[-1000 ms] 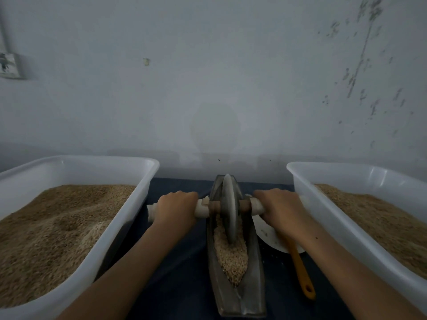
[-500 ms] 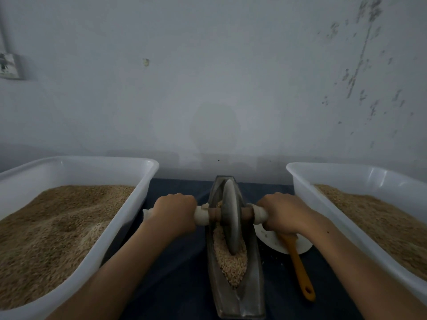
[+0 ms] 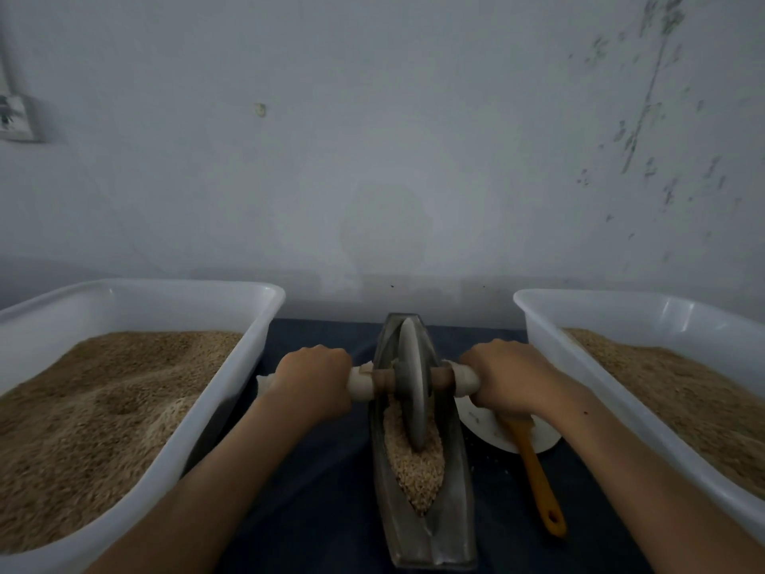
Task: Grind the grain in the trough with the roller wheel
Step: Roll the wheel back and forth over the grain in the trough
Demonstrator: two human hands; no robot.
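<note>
Roller wheel [image 3: 412, 381] upright in the metal trough [image 3: 426, 528], rim seated in the grain [image 3: 414, 470] at mid-trough. Left hand [image 3: 312, 377] wrapped around the left axle handle, fingers curled tight on it. Right hand [image 3: 507, 377] gripping the right handle likewise. Trough centred on the dark counter [image 3: 323, 470], between two white tubs [image 3: 232, 391] of grain. Orange-handled spatula [image 3: 536, 482] resting on a white plate [image 3: 488, 432] just right of the trough.
</note>
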